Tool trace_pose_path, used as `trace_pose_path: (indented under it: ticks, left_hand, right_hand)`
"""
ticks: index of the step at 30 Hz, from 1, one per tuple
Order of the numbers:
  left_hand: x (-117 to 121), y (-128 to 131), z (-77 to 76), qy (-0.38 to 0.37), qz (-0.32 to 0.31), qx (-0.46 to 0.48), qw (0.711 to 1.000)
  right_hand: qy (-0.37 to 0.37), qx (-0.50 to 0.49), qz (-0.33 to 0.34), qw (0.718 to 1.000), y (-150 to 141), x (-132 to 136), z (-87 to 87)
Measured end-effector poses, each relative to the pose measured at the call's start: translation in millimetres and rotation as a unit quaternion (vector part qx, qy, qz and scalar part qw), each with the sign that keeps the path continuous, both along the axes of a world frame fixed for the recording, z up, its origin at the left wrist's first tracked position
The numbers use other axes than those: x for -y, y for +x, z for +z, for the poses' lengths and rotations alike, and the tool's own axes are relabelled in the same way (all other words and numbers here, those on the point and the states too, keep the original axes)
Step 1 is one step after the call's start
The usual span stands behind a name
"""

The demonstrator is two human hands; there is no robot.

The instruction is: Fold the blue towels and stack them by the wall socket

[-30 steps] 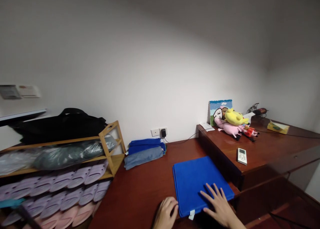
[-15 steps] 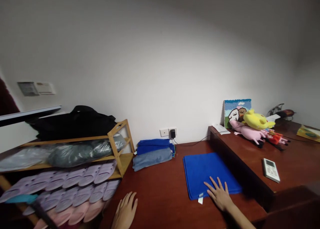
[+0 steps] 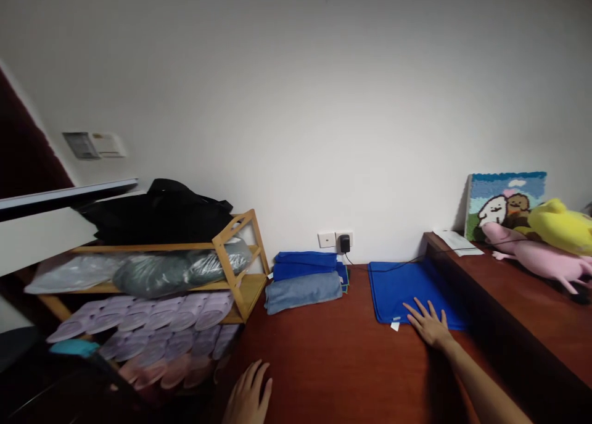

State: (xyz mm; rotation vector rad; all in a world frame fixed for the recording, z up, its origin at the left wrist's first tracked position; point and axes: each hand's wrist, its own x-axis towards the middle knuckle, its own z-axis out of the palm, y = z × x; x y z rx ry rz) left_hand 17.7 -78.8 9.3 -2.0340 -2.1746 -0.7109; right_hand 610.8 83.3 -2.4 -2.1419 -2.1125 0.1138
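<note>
- The folded blue cloth point(image 3: 407, 288) lies flat on the wooden surface point(image 3: 324, 350), near the wall.
- Its near edge is touched by the right hand point(image 3: 430, 325), the grip spread open and flat, nothing held.
- The left hand point(image 3: 247, 396) is open, empty, well apart from the cloth.
- The cloth is judged light and soft, best taken by its edges.

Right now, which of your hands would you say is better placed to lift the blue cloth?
Probably the right: the right hand rests on the near edge of the blue cloth, while the left hand lies well away from it.
</note>
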Motion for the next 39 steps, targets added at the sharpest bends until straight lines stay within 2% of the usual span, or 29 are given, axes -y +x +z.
trace_pose_path:
  ticks: [4,8,11,12,14,16,17,19,21,24,26,28,31,34,36,38,39]
  left_hand:
    - [2,0,-1.5,0.006,-0.004,-0.004,1.0]
    - [4,3,-0.6,0.014,0.001,-0.012,1.0]
    - [5,5,-0.9,0.01,0.004,-0.006,1.0]
    - [6,5,-1.2,0.008,0.003,-0.003,1.0]
    - [7,6,-1.9,0.007,0.005,0.001,1.0]
    - [8,7,-1.8,0.012,0.004,0.001,1.0]
    - [9,7,-1.5,0.015,0.002,0.0,1.0]
    - [10,8,-0.3,0.018,-0.002,-0.003,1.0]
    - [13,9,0.7,0.018,-0.003,-0.008,1.0]
    - [15,10,0.8,0.022,-0.001,-0.019,1.0]
    - [14,11,-0.2,0.03,-0.002,-0.025,0.999]
    - [14,10,-1.5,0.039,-0.003,-0.027,0.999]
    - [12,11,-2.2,0.038,-0.004,-0.027,0.999]
    - [11,13,1.7,0.021,-0.003,-0.036,0.999]
    - [11,15,8.2,0.012,-0.003,-0.05,0.999]
    - [12,18,17.8,0.011,-0.003,-0.065,0.998]
    - [13,19,23.2,0.015,-0.004,-0.072,0.997]
  right_hand:
    - [-0.02,0.006,-0.001,1.0,3,-8,4.6]
    - [-0.041,-0.002,-0.005,0.999,3,0,16.2]
    - [0.045,0.001,0.013,0.999,-20,6,30.6]
    - [0.085,-0.001,0.044,0.995,-36,6,36.9]
    - [0.128,-0.023,0.152,0.98,-82,2,51.1]
    - [0.108,-0.061,0.271,0.955,-141,-8,64.6]
    - [0.093,-0.078,0.296,0.947,-173,-14,69.8]
    - [0.057,-0.096,0.286,0.952,-231,-28,76.0]
    - [0.03,-0.101,0.254,0.961,-278,-37,76.3]
    - [0.019,-0.101,0.227,0.969,-319,-36,69.9]
    - [0.019,-0.099,0.215,0.971,-331,-21,63.6]
    - [0.031,-0.094,0.217,0.971,-335,7,54.5]
    - [0.074,-0.084,0.236,0.965,-333,69,28.6]
    - [0.137,-0.071,0.258,0.954,-322,138,-10.6]
    - [0.191,-0.068,0.286,0.936,-312,178,-33.7]
    - [0.243,-0.074,0.306,0.918,-302,211,-45.1]
    - [0.261,-0.081,0.304,0.913,-297,225,-45.2]
